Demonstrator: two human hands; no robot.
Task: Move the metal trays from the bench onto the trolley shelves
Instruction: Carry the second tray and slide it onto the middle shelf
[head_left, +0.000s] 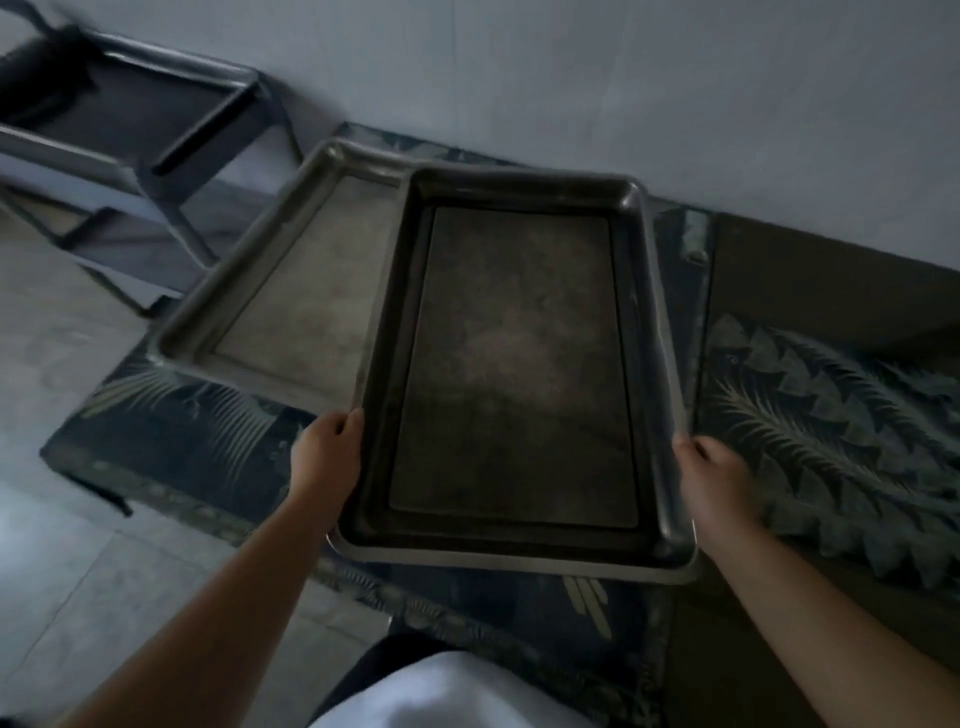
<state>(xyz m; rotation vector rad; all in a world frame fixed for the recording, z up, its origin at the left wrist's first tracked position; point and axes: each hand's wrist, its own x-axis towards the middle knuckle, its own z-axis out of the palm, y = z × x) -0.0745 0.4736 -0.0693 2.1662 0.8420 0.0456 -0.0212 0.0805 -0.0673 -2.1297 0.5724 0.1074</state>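
The left hand (327, 449) holds the left long rim of the dark tray (514, 364); its grip is narrow, with the fingers curled over the edge. The right hand (711, 467) holds the opposite long rim in the same way, fingers curled on the metal. The dark tray is between the two hands, above the counter (831, 426), and it covers the right part of a second tray (280, 291) that lies on the counter. How much of the second tray is under it I cannot tell. The fingertips of both hands are hidden by the rims. The picture is dim and a little blurred. Both trays are rectangular metal with rounded corners and raised rims; the second one is paler. The counter has a dark cloth with a feather pattern. The trolley (156, 135), of grey metal with shelves, stands at the upper left and is cut off by the frame edge.
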